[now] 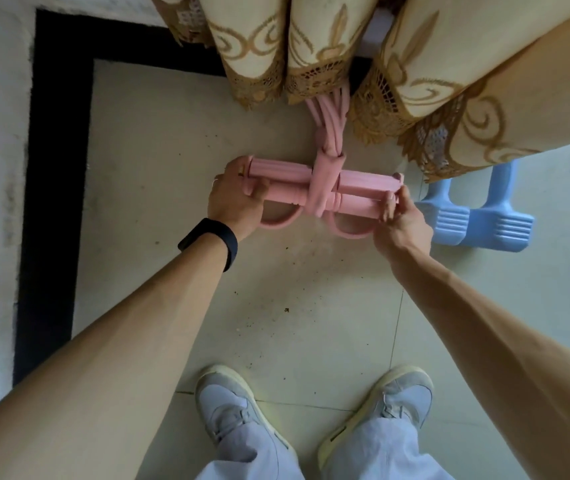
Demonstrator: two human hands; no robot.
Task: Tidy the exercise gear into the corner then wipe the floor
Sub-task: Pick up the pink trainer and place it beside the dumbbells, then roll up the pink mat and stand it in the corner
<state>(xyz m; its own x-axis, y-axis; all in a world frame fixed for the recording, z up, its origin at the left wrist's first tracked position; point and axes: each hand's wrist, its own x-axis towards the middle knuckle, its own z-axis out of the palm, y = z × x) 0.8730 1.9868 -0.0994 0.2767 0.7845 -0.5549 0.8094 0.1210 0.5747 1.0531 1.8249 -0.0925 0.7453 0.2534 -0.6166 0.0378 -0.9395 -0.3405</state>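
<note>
Two pale grey sneakers stand at the near edge on a beige tiled floor scattered with dark crumbs. Both bare arms reach away to a pink foam-handled pedal resistance puller lying crosswise near the far wall, just in front of a cream and gold lace-edged curtain. The left hand, above a black wristband, wraps its fingers round the puller's left end. The right hand only pinches the right end between thumb and fingertips. Pink elastic tubes run from the puller's strapped middle away under the curtain hem. The light right-hand pinch may slip, letting the bundled bars twist or spring apart. Tugging could also catch the tubes in the lace fringe. A pale blue ribbed plastic piece sits just to the right and could get knocked.
</note>
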